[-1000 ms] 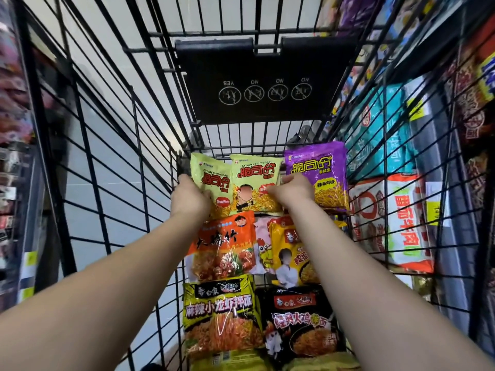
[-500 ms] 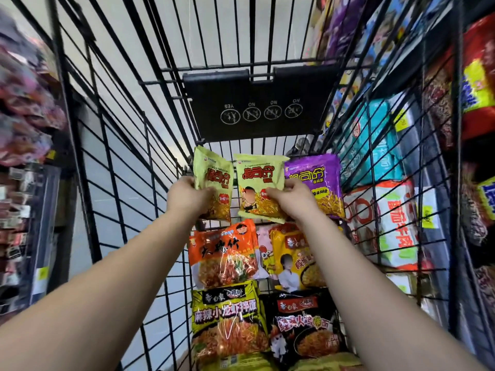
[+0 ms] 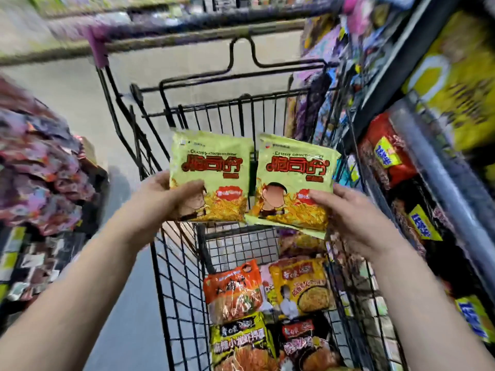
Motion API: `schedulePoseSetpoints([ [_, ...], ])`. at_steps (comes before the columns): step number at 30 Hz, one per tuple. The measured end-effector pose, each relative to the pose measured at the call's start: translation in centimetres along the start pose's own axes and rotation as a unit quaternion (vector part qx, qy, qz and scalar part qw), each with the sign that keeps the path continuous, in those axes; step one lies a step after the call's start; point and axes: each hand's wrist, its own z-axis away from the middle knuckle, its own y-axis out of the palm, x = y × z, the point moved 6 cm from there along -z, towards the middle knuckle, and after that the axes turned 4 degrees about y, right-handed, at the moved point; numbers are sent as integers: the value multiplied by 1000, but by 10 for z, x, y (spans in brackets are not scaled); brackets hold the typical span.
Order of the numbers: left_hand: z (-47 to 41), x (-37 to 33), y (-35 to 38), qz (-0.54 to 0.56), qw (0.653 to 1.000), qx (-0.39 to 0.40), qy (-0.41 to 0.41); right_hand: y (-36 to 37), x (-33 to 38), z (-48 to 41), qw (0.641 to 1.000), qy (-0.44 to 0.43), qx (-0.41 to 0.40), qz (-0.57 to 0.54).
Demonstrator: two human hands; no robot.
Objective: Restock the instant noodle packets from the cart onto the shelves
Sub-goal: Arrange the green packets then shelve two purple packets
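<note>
Cart (image 3: 176,279) occupies frame centre. Above it, your left hand (image 3: 163,202) pinches the left green packet (image 3: 211,167); your right hand (image 3: 359,218) grips the right green packet (image 3: 292,172).

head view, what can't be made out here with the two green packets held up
Right shelves, head view: motion blur smears the labels; no matching slot can be told.
Left green packet: lower left corner covered by the left hand.
Right green packet: lower right corner covered by the right hand.
Cart: far floor behind both packets; nearest packets cut by the bottom edge.
</note>
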Motion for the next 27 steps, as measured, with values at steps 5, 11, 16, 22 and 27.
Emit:
schedulePoseSetpoints([
  [5,30,-87,-17,53,994,28,92,-1,82,70,994,-101,-26,-36],
  [11,67,-155,-24,138,970,114,165,21,145,169,978,-193,-48,-70],
  [16,113,-210,-25,129,950,180,220,39,171,259,961,-252,-100,-58],
  [22,191,-273,4,142,922,255,255,43,175,387,921,-323,-203,-75],
  [27,274,-299,45,134,890,331,284,35,150,507,888,-360,-273,-88],
])
